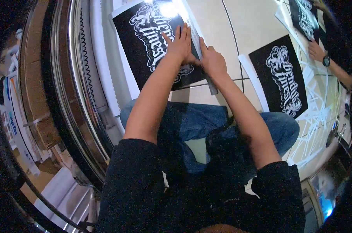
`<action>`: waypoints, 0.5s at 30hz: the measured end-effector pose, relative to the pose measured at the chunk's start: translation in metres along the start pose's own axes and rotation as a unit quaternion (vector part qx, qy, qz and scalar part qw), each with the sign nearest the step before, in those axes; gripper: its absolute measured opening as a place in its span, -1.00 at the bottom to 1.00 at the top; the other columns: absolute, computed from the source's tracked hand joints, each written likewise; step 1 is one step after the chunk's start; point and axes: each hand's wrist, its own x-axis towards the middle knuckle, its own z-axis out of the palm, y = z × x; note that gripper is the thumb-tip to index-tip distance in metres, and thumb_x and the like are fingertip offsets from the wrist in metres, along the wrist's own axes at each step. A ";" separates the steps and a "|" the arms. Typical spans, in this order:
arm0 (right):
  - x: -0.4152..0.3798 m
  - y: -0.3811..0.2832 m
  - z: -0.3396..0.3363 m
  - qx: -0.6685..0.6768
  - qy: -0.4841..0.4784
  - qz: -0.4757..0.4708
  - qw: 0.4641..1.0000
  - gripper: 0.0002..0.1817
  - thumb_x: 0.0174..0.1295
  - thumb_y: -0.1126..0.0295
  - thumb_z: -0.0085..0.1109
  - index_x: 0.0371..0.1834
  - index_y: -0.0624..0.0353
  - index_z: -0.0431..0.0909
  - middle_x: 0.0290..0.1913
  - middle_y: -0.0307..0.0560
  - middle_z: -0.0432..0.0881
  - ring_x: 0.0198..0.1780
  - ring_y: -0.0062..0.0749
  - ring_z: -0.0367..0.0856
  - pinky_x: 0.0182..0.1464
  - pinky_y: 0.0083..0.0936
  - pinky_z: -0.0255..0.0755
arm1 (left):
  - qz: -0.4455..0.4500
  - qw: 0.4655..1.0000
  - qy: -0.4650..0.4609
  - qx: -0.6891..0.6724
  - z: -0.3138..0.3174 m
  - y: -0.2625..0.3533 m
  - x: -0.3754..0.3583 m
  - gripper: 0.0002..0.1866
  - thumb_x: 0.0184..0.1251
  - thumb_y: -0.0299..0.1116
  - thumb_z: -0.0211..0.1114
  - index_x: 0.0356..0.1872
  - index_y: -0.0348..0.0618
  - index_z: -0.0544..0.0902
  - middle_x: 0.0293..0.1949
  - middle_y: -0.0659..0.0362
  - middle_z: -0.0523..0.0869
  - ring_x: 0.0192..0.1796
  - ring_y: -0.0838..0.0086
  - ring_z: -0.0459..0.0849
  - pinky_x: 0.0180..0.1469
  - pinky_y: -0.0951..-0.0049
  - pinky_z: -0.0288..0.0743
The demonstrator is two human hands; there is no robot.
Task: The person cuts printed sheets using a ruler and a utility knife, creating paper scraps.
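Observation:
A black sheet (129, 50) with white ornate lettering lies on the tiled floor in front of me. My left hand (179, 46) presses down near its right side, fingers stretched out and spread. A grey, ruler-like straightedge (213, 87) runs along that side, and its near end sticks out past the sheet. My right hand (214, 62) rests beside the straightedge, index finger pointing forward and the other fingers curled. Whatever it grips is hidden by the fingers. To the right lies a second black printed sheet (279, 77) with a white margin.
At upper right, another person's hand (316, 51) with a wristwatch touches a third printed sheet (305, 17). Thin white offcut strips (314, 116) are heaped on the floor at right. Long rolls (73, 58) and cardboard boxes (34, 85) line the left side.

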 end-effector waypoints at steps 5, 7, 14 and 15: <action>-0.050 0.005 0.000 0.033 -0.036 0.043 0.998 -0.25 0.29 0.43 0.06 0.60 -0.07 0.14 -0.21 0.19 0.62 -0.34 0.15 0.70 -0.29 -0.02 0.61 | -0.005 0.999 -0.047 0.004 -0.015 0.003 -0.005 0.70 -0.52 0.67 0.41 0.61 -0.27 -0.19 0.66 0.01 -0.29 0.67 0.07 -0.30 0.32 -0.77 -0.29; -0.070 0.008 0.001 0.028 -0.043 0.048 0.998 -0.25 0.29 0.44 0.05 0.60 -0.08 0.14 -0.21 0.19 0.61 -0.36 0.14 0.69 -0.30 -0.02 0.60 | -0.005 1.000 -0.025 -0.006 -0.011 0.001 -0.002 0.74 -0.59 0.70 0.39 0.61 -0.26 -0.20 0.66 0.01 -0.28 0.67 0.06 -0.30 0.32 -0.77 -0.30; -0.143 0.012 -0.004 0.015 -0.066 0.054 0.996 -0.25 0.25 0.50 0.04 0.59 0.03 0.14 -0.24 0.17 0.60 -0.43 0.12 0.69 -0.39 -0.04 0.62 | -0.006 1.000 -0.018 0.003 -0.010 0.003 -0.005 0.77 -0.65 0.71 0.39 0.61 -0.25 -0.21 0.66 0.03 -0.28 0.67 0.06 -0.28 0.33 -0.77 -0.33; -0.150 0.011 -0.006 0.015 -0.067 0.059 0.996 -0.25 0.25 0.50 0.04 0.59 0.03 0.14 -0.24 0.17 0.60 -0.43 0.12 0.69 -0.39 -0.04 0.62 | -0.006 1.000 -0.022 0.014 -0.009 0.003 -0.004 0.76 -0.65 0.71 0.40 0.61 -0.25 -0.20 0.66 0.02 -0.26 0.67 0.06 -0.28 0.34 -0.77 -0.34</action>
